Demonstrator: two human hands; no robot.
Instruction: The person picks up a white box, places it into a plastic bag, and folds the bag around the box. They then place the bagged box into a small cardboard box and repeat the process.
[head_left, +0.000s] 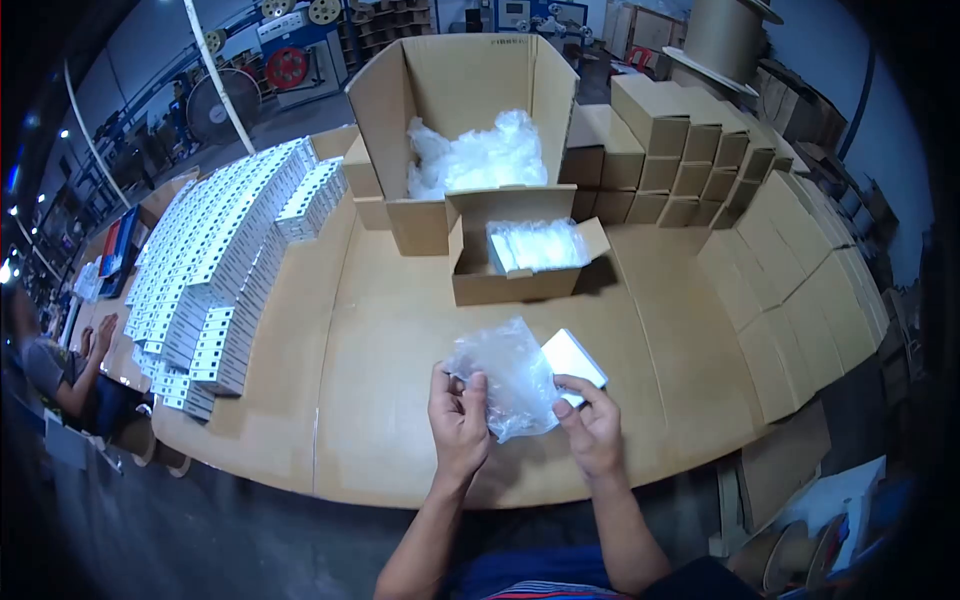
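My left hand (457, 418) pinches the near edge of a clear plastic bag (507, 375) above the cardboard-covered table (380, 340). My right hand (590, 425) grips the other side of that bag together with a small white box (574, 359), which sticks out of the bag's far end. Both hands are close together near the table's front edge. Straight ahead sits a small open carton (510, 285) with bagged white items (538, 246) inside.
A large open carton (460, 120) with crumpled plastic (478, 155) stands at the back. Rows of white boxes (220, 260) fill the left side. Closed brown cartons (690, 140) stack at the back right and right. Another person (60, 370) sits at far left.
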